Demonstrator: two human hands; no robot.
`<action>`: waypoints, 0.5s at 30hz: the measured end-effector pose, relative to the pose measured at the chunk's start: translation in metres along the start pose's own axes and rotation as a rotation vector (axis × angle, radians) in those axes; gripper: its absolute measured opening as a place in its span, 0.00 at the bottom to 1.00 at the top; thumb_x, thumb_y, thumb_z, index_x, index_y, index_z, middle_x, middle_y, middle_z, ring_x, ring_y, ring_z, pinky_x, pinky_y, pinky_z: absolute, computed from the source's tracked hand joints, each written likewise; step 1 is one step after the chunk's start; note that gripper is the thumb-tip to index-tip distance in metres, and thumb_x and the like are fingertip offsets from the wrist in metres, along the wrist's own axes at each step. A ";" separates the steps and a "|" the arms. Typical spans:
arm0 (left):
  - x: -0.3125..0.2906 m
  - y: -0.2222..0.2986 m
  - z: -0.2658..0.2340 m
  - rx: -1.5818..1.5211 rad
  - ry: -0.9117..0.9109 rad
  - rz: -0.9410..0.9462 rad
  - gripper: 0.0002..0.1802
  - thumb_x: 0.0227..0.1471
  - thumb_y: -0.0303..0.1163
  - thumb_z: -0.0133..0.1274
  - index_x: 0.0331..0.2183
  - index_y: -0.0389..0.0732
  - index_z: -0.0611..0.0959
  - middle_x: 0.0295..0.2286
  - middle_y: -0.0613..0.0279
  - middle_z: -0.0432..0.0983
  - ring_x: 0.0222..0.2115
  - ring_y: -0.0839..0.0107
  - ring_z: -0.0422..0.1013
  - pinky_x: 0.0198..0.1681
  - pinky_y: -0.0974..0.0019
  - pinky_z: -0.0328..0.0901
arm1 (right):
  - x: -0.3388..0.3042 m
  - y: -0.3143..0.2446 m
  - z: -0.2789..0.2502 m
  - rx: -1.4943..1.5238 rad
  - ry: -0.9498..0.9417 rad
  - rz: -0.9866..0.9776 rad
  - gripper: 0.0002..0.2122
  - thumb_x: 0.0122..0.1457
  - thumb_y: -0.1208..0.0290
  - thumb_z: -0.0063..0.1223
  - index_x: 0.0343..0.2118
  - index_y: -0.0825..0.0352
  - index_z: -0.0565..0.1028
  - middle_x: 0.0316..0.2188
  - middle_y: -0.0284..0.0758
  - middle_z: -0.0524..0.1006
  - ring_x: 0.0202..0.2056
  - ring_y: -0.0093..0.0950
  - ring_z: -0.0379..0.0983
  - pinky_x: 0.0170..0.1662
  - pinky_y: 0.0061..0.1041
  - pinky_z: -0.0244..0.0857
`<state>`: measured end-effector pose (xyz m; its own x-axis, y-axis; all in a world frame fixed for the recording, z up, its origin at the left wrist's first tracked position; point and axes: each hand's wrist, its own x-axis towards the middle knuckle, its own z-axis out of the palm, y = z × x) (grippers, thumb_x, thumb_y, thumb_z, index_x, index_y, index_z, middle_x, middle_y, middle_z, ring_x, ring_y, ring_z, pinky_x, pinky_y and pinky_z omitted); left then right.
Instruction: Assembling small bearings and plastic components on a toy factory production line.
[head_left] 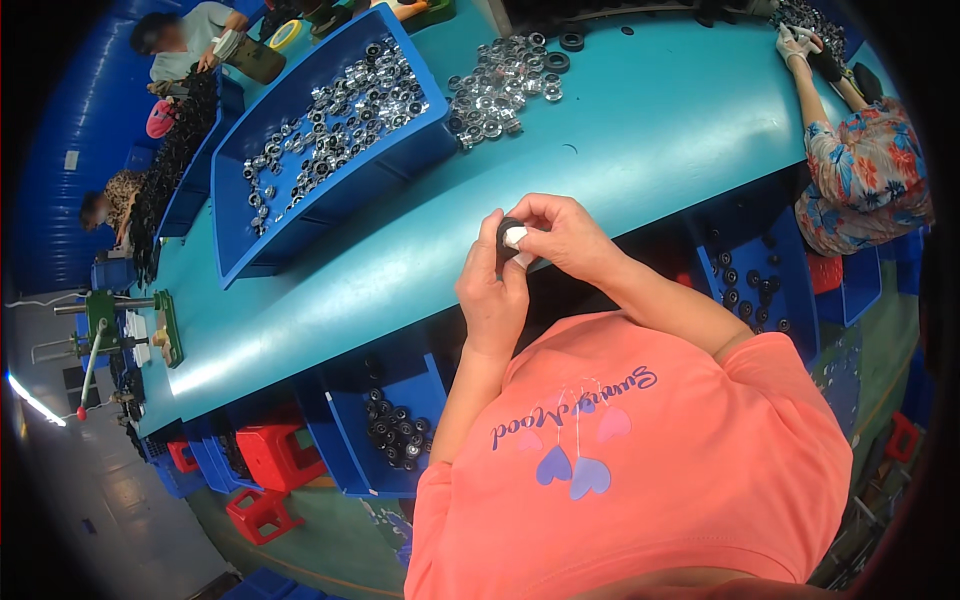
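Note:
Close to the table's near edge, both my hands meet around a small black ring-shaped wheel part (503,238). My left hand (490,305) grips it from the left and below, fingers closed against its side. My right hand (570,240) pinches it from the right, with the index finger curled over the top and the thumb pressed at its middle. White patches show at both thumb tips; whether they are tape or part of the piece I cannot tell. The fingers hide much of the ring.
A large blue bin (330,215) of clear-and-black wheels stands left on the teal table (640,130). Beyond lie loose clear wheels (495,85) and black rings (556,62). Lower blue bins (345,430) sit below the near edge. A green hand press (100,330) is far left. A co-worker's gloved hands (797,45) work far right.

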<state>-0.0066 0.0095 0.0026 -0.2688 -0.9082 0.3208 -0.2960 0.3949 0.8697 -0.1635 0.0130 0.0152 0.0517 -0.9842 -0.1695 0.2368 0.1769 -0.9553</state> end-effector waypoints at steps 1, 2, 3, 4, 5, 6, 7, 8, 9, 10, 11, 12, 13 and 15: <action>0.001 -0.001 0.000 0.069 0.011 0.058 0.28 0.54 0.20 0.59 0.57 0.38 0.76 0.41 0.62 0.79 0.36 0.75 0.76 0.33 0.73 0.72 | 0.000 -0.001 -0.001 0.027 -0.010 0.003 0.09 0.57 0.73 0.59 0.39 0.72 0.78 0.31 0.34 0.80 0.32 0.20 0.77 0.36 0.22 0.74; 0.002 0.000 0.000 -0.026 -0.010 -0.004 0.28 0.54 0.20 0.59 0.57 0.38 0.75 0.41 0.62 0.79 0.37 0.75 0.77 0.32 0.73 0.72 | 0.000 -0.002 -0.002 0.053 -0.019 0.005 0.09 0.57 0.73 0.58 0.39 0.72 0.78 0.32 0.34 0.80 0.32 0.20 0.77 0.36 0.22 0.74; 0.002 0.002 0.000 -0.121 -0.029 -0.066 0.28 0.54 0.21 0.60 0.57 0.37 0.75 0.41 0.62 0.79 0.37 0.75 0.77 0.32 0.73 0.72 | 0.000 -0.002 -0.005 0.089 -0.047 0.016 0.10 0.58 0.73 0.58 0.40 0.72 0.78 0.32 0.35 0.80 0.32 0.21 0.77 0.36 0.22 0.74; 0.003 0.005 0.000 -0.216 -0.049 -0.129 0.28 0.54 0.21 0.60 0.57 0.37 0.75 0.41 0.62 0.79 0.37 0.74 0.77 0.32 0.73 0.72 | 0.001 -0.003 -0.009 0.124 -0.075 0.027 0.10 0.59 0.73 0.57 0.41 0.72 0.78 0.33 0.35 0.80 0.33 0.22 0.78 0.37 0.23 0.74; 0.006 0.009 -0.003 -0.324 -0.060 -0.202 0.28 0.55 0.22 0.60 0.57 0.36 0.74 0.41 0.62 0.79 0.37 0.74 0.77 0.32 0.73 0.72 | 0.001 -0.003 -0.011 0.159 -0.103 0.039 0.10 0.60 0.73 0.56 0.42 0.72 0.77 0.34 0.35 0.80 0.33 0.22 0.78 0.37 0.24 0.75; 0.009 0.015 -0.007 -0.434 -0.072 -0.276 0.28 0.55 0.22 0.60 0.57 0.36 0.74 0.41 0.62 0.79 0.38 0.74 0.77 0.32 0.73 0.72 | 0.000 -0.006 -0.012 0.195 -0.120 0.062 0.11 0.60 0.73 0.55 0.44 0.72 0.77 0.35 0.35 0.80 0.34 0.22 0.78 0.39 0.24 0.74; 0.011 0.018 -0.010 -0.543 -0.083 -0.350 0.28 0.55 0.23 0.60 0.57 0.36 0.74 0.41 0.62 0.79 0.38 0.74 0.77 0.31 0.74 0.72 | -0.001 -0.011 -0.012 0.230 -0.137 0.086 0.11 0.61 0.73 0.55 0.45 0.71 0.77 0.37 0.35 0.80 0.36 0.22 0.78 0.40 0.24 0.74; 0.010 0.016 -0.010 -0.537 -0.084 -0.350 0.28 0.55 0.23 0.61 0.57 0.35 0.74 0.41 0.62 0.79 0.38 0.74 0.77 0.31 0.74 0.72 | -0.002 -0.014 -0.013 0.265 -0.154 0.109 0.12 0.62 0.72 0.55 0.46 0.71 0.77 0.38 0.34 0.80 0.37 0.22 0.78 0.42 0.25 0.74; 0.010 0.015 -0.011 -0.529 -0.087 -0.350 0.28 0.55 0.23 0.61 0.57 0.35 0.73 0.41 0.62 0.79 0.38 0.74 0.77 0.31 0.74 0.72 | -0.002 -0.014 -0.013 0.263 -0.161 0.114 0.13 0.62 0.73 0.54 0.48 0.71 0.76 0.38 0.35 0.80 0.37 0.23 0.78 0.41 0.25 0.74; 0.009 0.014 -0.011 -0.521 -0.089 -0.349 0.29 0.55 0.24 0.61 0.57 0.34 0.73 0.41 0.61 0.79 0.38 0.75 0.77 0.31 0.74 0.72 | -0.002 -0.014 -0.013 0.261 -0.169 0.118 0.14 0.62 0.73 0.54 0.49 0.72 0.75 0.38 0.36 0.80 0.37 0.24 0.79 0.41 0.25 0.75; 0.008 0.014 -0.011 -0.505 -0.075 -0.336 0.29 0.55 0.24 0.61 0.57 0.35 0.73 0.41 0.62 0.79 0.38 0.75 0.77 0.31 0.75 0.72 | -0.001 -0.014 -0.012 0.259 -0.177 0.122 0.15 0.62 0.73 0.54 0.50 0.72 0.74 0.38 0.37 0.81 0.37 0.25 0.79 0.40 0.26 0.75; 0.007 0.013 -0.009 -0.489 -0.062 -0.323 0.28 0.55 0.24 0.61 0.57 0.35 0.74 0.41 0.62 0.79 0.38 0.75 0.77 0.31 0.75 0.72 | -0.001 -0.013 -0.011 0.272 -0.151 0.109 0.16 0.62 0.73 0.54 0.51 0.72 0.73 0.38 0.36 0.80 0.37 0.25 0.79 0.41 0.25 0.75; 0.006 0.013 -0.009 -0.473 -0.048 -0.311 0.28 0.55 0.24 0.61 0.57 0.35 0.74 0.41 0.62 0.79 0.38 0.76 0.77 0.32 0.75 0.72 | -0.002 -0.012 -0.007 0.284 -0.124 0.096 0.16 0.63 0.73 0.54 0.52 0.72 0.72 0.38 0.35 0.80 0.38 0.24 0.78 0.41 0.25 0.74; 0.005 0.009 -0.011 -0.331 -0.058 -0.259 0.28 0.55 0.25 0.62 0.57 0.35 0.74 0.40 0.62 0.79 0.38 0.76 0.77 0.31 0.75 0.71 | -0.004 -0.007 -0.004 0.253 -0.090 0.020 0.17 0.63 0.73 0.54 0.53 0.72 0.70 0.37 0.34 0.79 0.38 0.23 0.77 0.42 0.25 0.74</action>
<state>-0.0003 0.0070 0.0164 -0.2785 -0.9584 0.0626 -0.0527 0.0804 0.9954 -0.1690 0.0155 0.0215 0.1424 -0.9777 -0.1547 0.4696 0.2043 -0.8589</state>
